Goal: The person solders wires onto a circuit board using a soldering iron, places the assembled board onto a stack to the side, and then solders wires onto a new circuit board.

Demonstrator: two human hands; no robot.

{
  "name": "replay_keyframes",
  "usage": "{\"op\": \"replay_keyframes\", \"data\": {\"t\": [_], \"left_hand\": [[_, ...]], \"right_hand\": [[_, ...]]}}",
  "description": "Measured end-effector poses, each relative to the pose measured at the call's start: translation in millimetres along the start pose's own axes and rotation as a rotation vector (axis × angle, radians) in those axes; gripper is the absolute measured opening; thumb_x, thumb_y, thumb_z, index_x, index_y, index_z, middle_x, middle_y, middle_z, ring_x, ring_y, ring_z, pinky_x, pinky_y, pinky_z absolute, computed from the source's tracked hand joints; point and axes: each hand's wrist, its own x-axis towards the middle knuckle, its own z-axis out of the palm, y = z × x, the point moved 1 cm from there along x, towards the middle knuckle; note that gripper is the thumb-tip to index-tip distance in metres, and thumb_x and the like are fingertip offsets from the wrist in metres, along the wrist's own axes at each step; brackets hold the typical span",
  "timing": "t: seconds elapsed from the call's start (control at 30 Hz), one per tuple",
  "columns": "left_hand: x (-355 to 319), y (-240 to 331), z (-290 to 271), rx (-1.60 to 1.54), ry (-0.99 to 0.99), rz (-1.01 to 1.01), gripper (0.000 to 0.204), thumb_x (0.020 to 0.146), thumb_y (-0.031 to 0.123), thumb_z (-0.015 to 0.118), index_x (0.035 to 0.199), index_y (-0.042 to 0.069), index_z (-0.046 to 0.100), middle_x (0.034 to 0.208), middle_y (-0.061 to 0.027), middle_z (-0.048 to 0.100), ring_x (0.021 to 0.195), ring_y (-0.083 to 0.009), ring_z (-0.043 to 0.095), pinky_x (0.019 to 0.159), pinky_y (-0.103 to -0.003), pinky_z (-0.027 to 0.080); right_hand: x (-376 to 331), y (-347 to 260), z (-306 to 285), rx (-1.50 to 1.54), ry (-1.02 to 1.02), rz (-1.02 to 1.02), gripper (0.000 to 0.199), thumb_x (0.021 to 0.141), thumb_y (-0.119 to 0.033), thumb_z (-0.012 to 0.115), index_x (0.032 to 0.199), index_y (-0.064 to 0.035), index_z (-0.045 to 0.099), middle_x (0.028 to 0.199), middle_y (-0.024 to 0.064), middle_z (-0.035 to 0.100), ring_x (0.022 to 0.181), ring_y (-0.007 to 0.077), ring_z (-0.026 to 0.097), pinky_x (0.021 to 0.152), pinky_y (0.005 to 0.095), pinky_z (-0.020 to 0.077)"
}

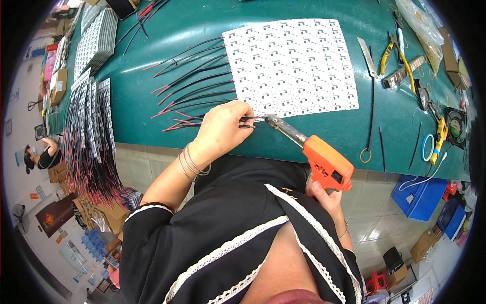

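A white circuit-board sheet with rows of small dark marks lies flat on the green work table. Along its left edge, several black wires with red ends stick out to the left. My left hand pinches black wires at the sheet's near left corner. In my right hand is an orange soldering gun, gripped by its handle. Its metal tip points left and reaches the wire ends by my left fingertips. Whether the tip touches them is too small to tell.
Wired boards hang over the table's left edge, beside a stack of white sheets. To the right lie pliers, a metal blade tool, a tape ring and a small fan. A blue bin stands below. Another person is far left.
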Motion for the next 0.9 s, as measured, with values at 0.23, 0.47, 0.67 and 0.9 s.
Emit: {"op": "replay_keyframes", "data": {"t": [0.23, 0.47, 0.67, 0.9], "left_hand": [[0.7, -0.6, -1.4, 0.000, -0.002, 0.019, 0.008, 0.065, -0.002, 0.060, 0.072, 0.001, 0.056, 0.066, -0.0090, 0.056, 0.060, -0.0208, 0.057, 0.055, -0.029, 0.046], [6.9, -9.8, -13.7, -0.216, -0.158, -0.021, 0.014, 0.068, -0.002, 0.058, 0.082, -0.001, 0.056, 0.066, -0.0044, 0.056, 0.060, -0.0108, 0.054, 0.059, -0.024, 0.046], [3.3, -19.6, -19.3, -0.291, -0.115, 0.049, 0.010, 0.076, -0.001, 0.059, 0.084, -0.003, 0.056, 0.081, -0.0072, 0.056, 0.074, -0.0113, 0.054, 0.061, -0.022, 0.045], [7.3, -4.6, -20.7, -0.154, 0.027, -0.009, 0.009, 0.074, 0.000, 0.061, 0.082, -0.002, 0.058, 0.078, -0.0073, 0.057, 0.068, -0.0147, 0.057, 0.061, -0.025, 0.046]], "right_hand": [[1.0, -6.7, -1.7, 0.083, 0.000, 0.028, 0.032, 0.082, -0.019, 0.056, 0.100, 0.0054, 0.045, 0.057, 0.0035, 0.047, 0.042, 0.0095, 0.044, 0.041, 0.0224, 0.0392], [5.5, -11.0, -1.4, 0.130, 0.025, 0.032, 0.032, 0.082, -0.019, 0.056, 0.099, 0.0060, 0.047, 0.056, 0.0038, 0.047, 0.041, 0.0098, 0.044, 0.041, 0.0225, 0.0392], [11.8, -14.2, -2.6, 0.115, 0.011, 0.014, 0.022, 0.082, -0.020, 0.056, 0.079, 0.0013, 0.050, 0.051, 0.0039, 0.047, 0.040, 0.0100, 0.044, 0.040, 0.0224, 0.0390], [16.4, -15.5, -2.5, 0.079, -0.031, -0.009, 0.016, 0.082, -0.015, 0.056, 0.078, -0.0004, 0.050, 0.055, 0.0038, 0.048, 0.042, 0.0097, 0.045, 0.039, 0.0221, 0.0389]]}}
